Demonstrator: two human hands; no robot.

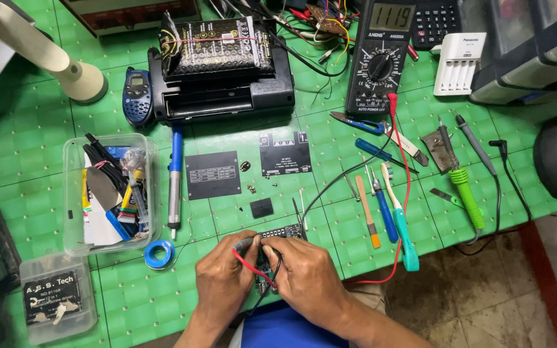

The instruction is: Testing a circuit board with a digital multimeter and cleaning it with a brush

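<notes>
Fingers of both hands, left hand (222,278) and right hand (304,277), pinch red and black probe leads (253,267) onto a circuit board (278,231) at lower centre of the counter (149,296); I judge a slipping tip could bridge contacts.

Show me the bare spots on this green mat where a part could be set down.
Bare mat lies between the small lidded box, the blue tape roll and the left hand. Another patch sits between the lamp base and the clear tub. Right of the multimeter, tools crowd the mat.
</notes>
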